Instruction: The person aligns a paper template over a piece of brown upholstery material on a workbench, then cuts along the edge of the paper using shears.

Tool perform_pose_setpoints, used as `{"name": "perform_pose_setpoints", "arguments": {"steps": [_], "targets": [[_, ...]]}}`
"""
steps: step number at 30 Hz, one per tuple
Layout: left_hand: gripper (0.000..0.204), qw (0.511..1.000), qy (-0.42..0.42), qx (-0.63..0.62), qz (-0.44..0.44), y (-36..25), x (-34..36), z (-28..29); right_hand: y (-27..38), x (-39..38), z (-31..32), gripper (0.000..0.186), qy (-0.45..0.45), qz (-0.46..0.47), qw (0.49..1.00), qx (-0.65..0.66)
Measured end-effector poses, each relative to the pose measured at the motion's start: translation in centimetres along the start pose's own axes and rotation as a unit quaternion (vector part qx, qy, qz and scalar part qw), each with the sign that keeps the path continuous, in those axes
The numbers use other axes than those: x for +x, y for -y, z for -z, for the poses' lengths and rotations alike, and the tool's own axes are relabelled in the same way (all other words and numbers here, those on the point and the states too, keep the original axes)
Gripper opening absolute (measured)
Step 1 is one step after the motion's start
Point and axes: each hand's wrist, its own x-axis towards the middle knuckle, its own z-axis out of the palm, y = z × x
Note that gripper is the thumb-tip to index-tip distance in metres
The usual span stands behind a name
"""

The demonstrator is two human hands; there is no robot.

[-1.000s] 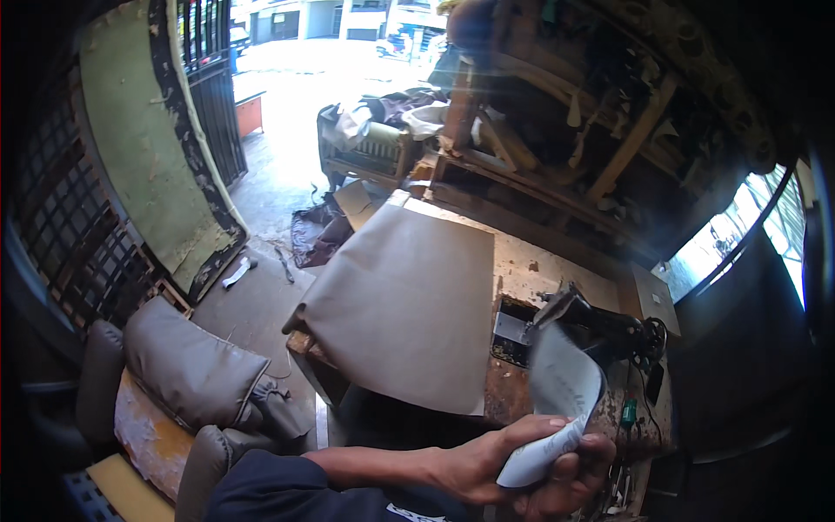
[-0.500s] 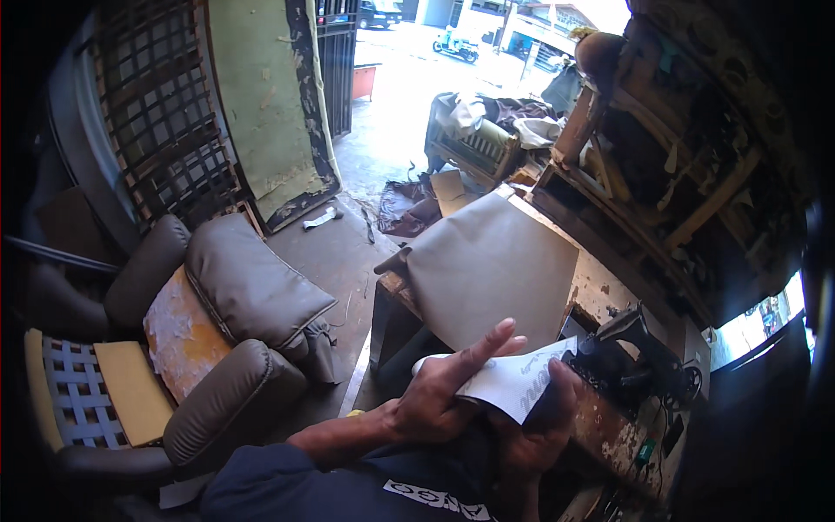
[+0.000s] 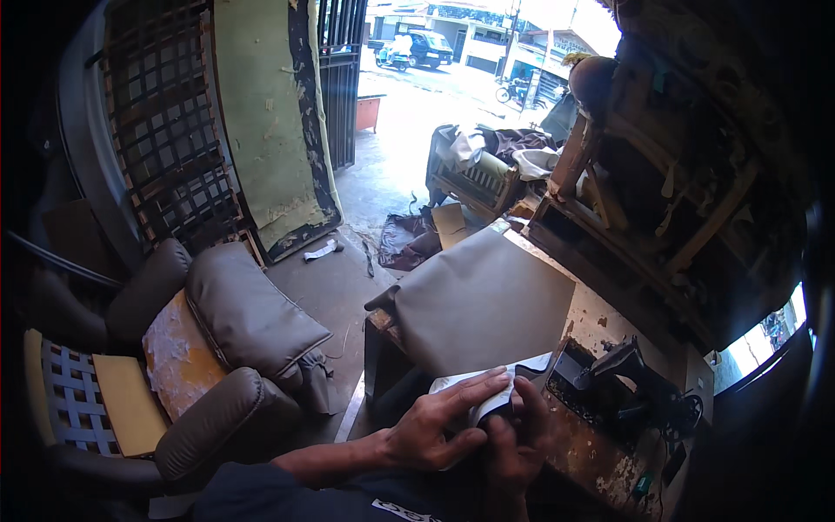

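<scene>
A white-backed piece of sheet material [image 3: 532, 362] is folded between my two hands, with a dark side showing in the fold. My left hand [image 3: 439, 426] lies along the piece and grips it, fingers pointing right. Facing it, my right hand [image 3: 520, 439] pinches the folded part with bent fingers; its grip is partly in shadow. Just beyond my hands, a large grey-brown leatherette sheet [image 3: 487, 300] is draped over the worktable. To their right stands a black sewing machine [image 3: 631, 378] on the worn tabletop [image 3: 600, 444].
At left is an armchair frame with padded arms [image 3: 217, 409], webbing and a grey-brown cushion [image 3: 257, 296]. A greenish panel [image 3: 270, 113] leans near the doorway. Wooden furniture frames [image 3: 644, 165] rise at right. Scraps [image 3: 323, 250] lie on the floor; vehicles pass outside.
The white piece, spread with its printed side visible before, is now folded over between my hands. My left fingers have come down onto it, and my right hand has moved left.
</scene>
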Motion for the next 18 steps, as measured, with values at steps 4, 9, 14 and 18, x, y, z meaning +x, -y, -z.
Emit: {"name": "perform_pose_setpoints", "arguments": {"steps": [4, 9, 14, 18], "targets": [[0.049, 0.999, -0.042, 0.018, 0.028, 0.2, -0.2, -0.3, -0.7, 0.6, 0.6, 0.065, 0.034, 0.018, 0.996, 0.081], [0.033, 0.951, -0.227, -0.085, 0.192, 2.2, -2.1, 1.1, -2.1, 1.9, 2.2, 0.072, 0.039, 0.108, 0.989, 0.097], [0.036, 0.789, -0.597, -0.131, 0.065, 3.1, -4.5, 17.5, -2.4, 1.7, 10.2, 0.076, -0.085, 0.184, 0.971, 0.126], [0.042, 0.715, -0.69, 0.037, 0.111, -1.2, -13.0, 38.1, -1.7, 0.1, 11.5, 0.076, -0.088, 0.176, 0.973, 0.123]]}}
